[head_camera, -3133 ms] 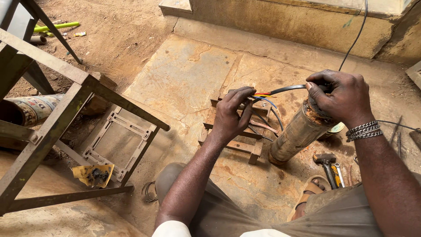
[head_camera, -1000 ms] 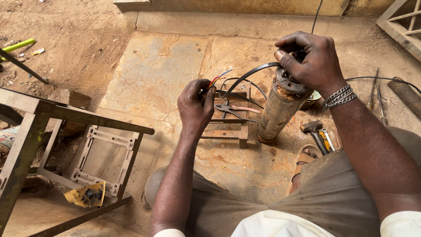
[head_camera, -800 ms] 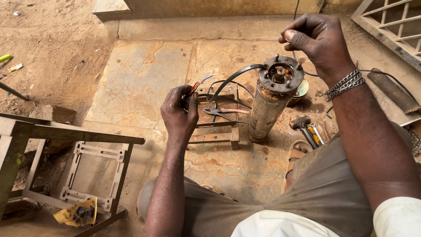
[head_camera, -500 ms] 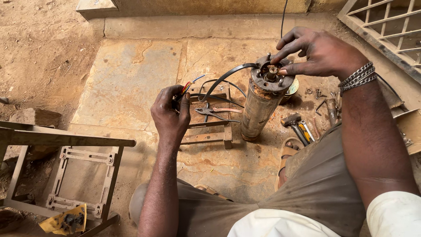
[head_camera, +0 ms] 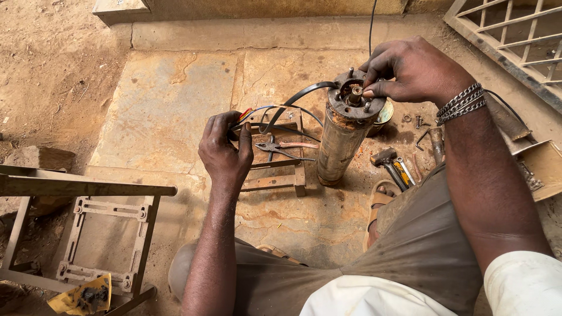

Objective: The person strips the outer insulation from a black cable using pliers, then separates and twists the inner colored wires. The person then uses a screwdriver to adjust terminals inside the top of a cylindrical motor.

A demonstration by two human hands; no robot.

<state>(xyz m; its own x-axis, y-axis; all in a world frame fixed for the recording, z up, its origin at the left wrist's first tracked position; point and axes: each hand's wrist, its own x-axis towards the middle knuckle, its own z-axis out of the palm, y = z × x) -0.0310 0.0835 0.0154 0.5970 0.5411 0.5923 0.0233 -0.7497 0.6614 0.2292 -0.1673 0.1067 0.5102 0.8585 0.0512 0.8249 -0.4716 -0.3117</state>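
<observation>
A rusty cylindrical pump motor (head_camera: 344, 137) stands upright on the stone floor, its round top with bolts and a central shaft facing me. My right hand (head_camera: 410, 69) rests on that top, fingertips pinched at the rim beside the shaft. A black cable (head_camera: 293, 99) arcs from the motor's top to my left hand (head_camera: 225, 149), which grips the bundle of coloured wires (head_camera: 247, 114) at the cable's end. My left hand hovers beside a small metal frame (head_camera: 280, 169).
Pliers (head_camera: 281, 146) lie on the small frame. A hammer (head_camera: 386, 159), a yellow-handled tool (head_camera: 404, 172) and loose bolts (head_camera: 413, 120) lie right of the motor. A rusty angle-iron stand (head_camera: 88, 193) sits at left, a metal grille (head_camera: 515, 41) at top right.
My right hand came down from above the motor onto its top rim. My left hand kept hold of the wires. The view shifted right, so the stand slid left.
</observation>
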